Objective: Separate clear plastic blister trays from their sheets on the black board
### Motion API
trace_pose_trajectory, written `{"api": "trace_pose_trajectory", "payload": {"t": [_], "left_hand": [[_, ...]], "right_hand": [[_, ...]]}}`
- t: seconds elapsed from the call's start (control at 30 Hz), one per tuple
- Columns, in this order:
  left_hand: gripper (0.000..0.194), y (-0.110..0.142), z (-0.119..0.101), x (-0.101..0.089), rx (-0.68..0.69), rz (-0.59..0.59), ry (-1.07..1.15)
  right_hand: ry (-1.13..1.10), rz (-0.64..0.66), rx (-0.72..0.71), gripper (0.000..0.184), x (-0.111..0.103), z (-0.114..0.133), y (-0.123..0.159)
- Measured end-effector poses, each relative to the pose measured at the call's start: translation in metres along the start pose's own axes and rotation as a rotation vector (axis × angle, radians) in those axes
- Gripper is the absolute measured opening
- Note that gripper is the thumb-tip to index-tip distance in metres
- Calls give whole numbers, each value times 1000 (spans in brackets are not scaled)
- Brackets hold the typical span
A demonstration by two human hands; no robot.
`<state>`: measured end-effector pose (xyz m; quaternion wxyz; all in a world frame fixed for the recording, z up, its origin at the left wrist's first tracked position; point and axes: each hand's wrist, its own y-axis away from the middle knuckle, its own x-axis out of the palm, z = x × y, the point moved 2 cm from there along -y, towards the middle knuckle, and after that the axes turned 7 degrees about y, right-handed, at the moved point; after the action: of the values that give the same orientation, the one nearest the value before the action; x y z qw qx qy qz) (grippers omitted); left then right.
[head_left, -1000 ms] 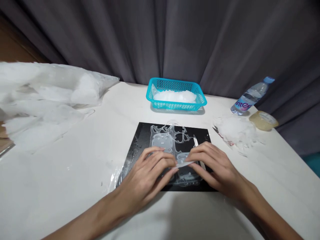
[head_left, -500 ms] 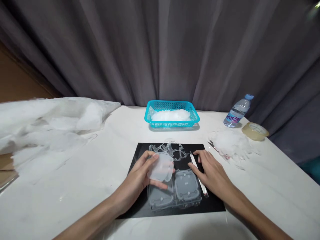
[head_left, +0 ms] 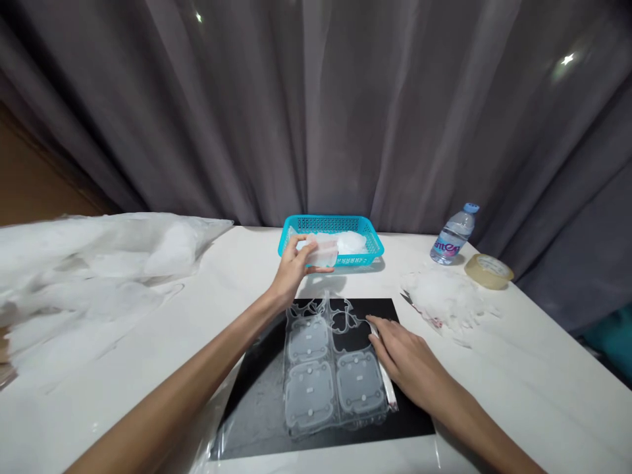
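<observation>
My left hand (head_left: 289, 273) is closed on a thin translucent plastic piece (head_left: 324, 254), raised in front of the blue basket (head_left: 379, 249). The basket has similar whitish pieces in it. My right hand (head_left: 407, 352) rests on the black mat (head_left: 251, 415), its fingers on a slim white craft knife (head_left: 389, 387), partly hidden by them. Left of the knife lies a clear plastic sheet (head_left: 338, 395) with three rounded square panels still in its frame. Its upper right part is an open gap edged by curly leftover strips (head_left: 345, 320).
A water bottle (head_left: 451, 238) and a tape roll (head_left: 488, 271) stand at the right. Scissors (head_left: 419, 309) lie beside a heap of white plastic scraps (head_left: 447, 296). White plastic bags (head_left: 113, 257) cover the left side. A grey curtain (head_left: 345, 112) hangs behind the table.
My left hand has carried the plastic piece forward from above the sheet to the basket. My right hand stays at the knife. The view has shifted slightly.
</observation>
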<state>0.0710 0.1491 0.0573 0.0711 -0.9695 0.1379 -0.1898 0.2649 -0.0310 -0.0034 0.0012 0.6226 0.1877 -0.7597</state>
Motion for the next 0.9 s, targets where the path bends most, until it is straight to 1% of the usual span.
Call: {"api": "trace_pose_trajectory", "payload": {"t": [0.1, 0.2, 0.3, 0.37, 0.43, 0.5, 0.6, 0.67, 0.7, 0.77, 0.8, 0.9], "left_hand": [[33, -18, 1, -6, 65, 52, -231], [40, -41, -3, -12, 155, 145, -493], [46, -54, -4, -19, 210, 259, -756], [48, -51, -4, -25, 245, 307, -902], [45, -39, -4, -29, 286, 333, -1016], [39, -20, -6, -31, 322, 341, -1091], [29, 17, -13, -26, 379, 354, -1171], [25, 45, -19, -21, 433, 403, -1248], [23, 60, -21, -20, 414, 445, -1257], [25, 89, -23, -22, 322, 505, -1230], [29, 103, -22, -24, 259, 555, -1226], [53, 131, -17, -37, 142, 637, -1230]], "right_hand": [[98, 22, 23, 39, -3, -4, 3], [163, 97, 90, 41, -7, -5, 7], [96, 195, 153, 46, -11, -6, 11], [24, 257, 167, 50, -14, -8, 14], [-51, 308, 142, 54, -17, -10, 18], [-121, 328, 103, 58, -21, -12, 20], [-165, 333, 88, 65, -26, -12, 20], [-173, 338, 107, 64, -28, -12, 17], [-187, 334, 118, 61, -30, -11, 15], [-242, 305, 130, 51, -37, -10, 10], [-281, 284, 122, 45, -41, -10, 7], [-409, 197, 44, 33, -57, -8, 1]]}}
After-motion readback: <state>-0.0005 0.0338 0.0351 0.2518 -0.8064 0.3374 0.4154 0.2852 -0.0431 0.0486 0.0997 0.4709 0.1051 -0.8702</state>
